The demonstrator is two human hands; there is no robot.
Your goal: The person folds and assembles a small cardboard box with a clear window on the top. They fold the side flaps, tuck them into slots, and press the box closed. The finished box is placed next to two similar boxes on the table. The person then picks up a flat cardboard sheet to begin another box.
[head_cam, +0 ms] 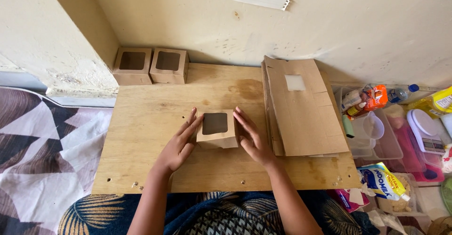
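Observation:
A small brown cardboard box (216, 130) with a dark window on top sits at the middle of a plywood board (155, 122). My left hand (181, 143) presses flat against the box's left side. My right hand (252, 138) presses against its right side, fingers straight. The box is squeezed between both palms. Two finished window boxes (150, 66) stand side by side at the board's far left corner against the wall.
A stack of flat cardboard box blanks (303, 108) lies on the board's right part. Clear plastic tubs (376, 136) with bottles, a white kitchen scale (426, 131) and food packets (381, 181) sit to the right. A patterned cloth (42, 145) covers the floor at left.

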